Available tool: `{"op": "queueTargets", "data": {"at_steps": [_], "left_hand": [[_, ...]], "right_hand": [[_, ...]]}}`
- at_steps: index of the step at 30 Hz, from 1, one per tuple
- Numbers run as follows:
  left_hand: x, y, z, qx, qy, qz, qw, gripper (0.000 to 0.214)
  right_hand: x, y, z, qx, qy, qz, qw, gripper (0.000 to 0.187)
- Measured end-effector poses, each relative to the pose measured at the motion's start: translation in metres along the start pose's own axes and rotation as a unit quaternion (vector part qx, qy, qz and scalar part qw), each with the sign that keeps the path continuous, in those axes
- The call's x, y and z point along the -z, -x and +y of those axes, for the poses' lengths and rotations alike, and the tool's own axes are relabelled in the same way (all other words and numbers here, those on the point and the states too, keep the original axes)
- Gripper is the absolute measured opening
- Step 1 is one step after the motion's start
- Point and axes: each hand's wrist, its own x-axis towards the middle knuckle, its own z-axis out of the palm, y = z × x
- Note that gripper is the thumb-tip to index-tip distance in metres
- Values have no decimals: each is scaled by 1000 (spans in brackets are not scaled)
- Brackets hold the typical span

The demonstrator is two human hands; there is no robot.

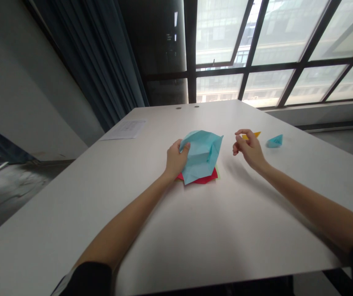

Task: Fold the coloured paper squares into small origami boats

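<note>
My left hand [177, 159] grips the left edge of a creased light blue sheet of origami paper [200, 154], with the thumb on its near face. The sheet is tilted up, and fold lines and a raised crease show on its right side. Under it lie red paper [205, 179] and a sliver of green paper, mostly hidden. To the right of the sheet, my right hand [250, 149] hovers above the table, fingers loosely bent and apart, with nothing seen in them. Behind that hand is a yellow folded paper piece [257, 134], partly covered by the fingers.
A small blue folded paper piece [275, 141] rests on the white table [151, 238], right of my right hand. Printed white sheets [124, 129] lie at the far left edge. Beyond the table are a dark blue curtain [93, 53] and large windows [268, 78].
</note>
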Motion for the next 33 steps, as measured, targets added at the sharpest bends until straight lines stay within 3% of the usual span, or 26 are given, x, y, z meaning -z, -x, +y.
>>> {"op": "queueTargets", "data": {"at_steps": [4, 8, 15, 21, 27, 30, 33], "left_hand": [[-2, 7, 16, -4, 7, 14, 1000, 20], [-5, 12, 25, -29, 7, -11, 1000, 17], [-5, 13, 27, -39, -2, -5, 999, 18], [7, -11, 3, -1, 15, 65, 998, 25], [33, -44, -27, 111, 85, 122, 983, 33], [39, -48, -35, 163, 91, 111, 976, 35], [35, -44, -43, 176, 86, 50, 979, 31]], "right_hand": [[-12, 16, -13, 53, 125, -77, 988, 35], [-18, 21, -14, 45, 238, -90, 966, 38], [-17, 19, -12, 12, 239, -85, 967, 26], [-17, 19, -6, -24, 154, -92, 983, 14], [-13, 15, 0, -69, 148, -123, 979, 12], [-11, 13, 1, -125, 149, -170, 966, 13], [-10, 13, 3, -168, 145, -244, 944, 16]]}}
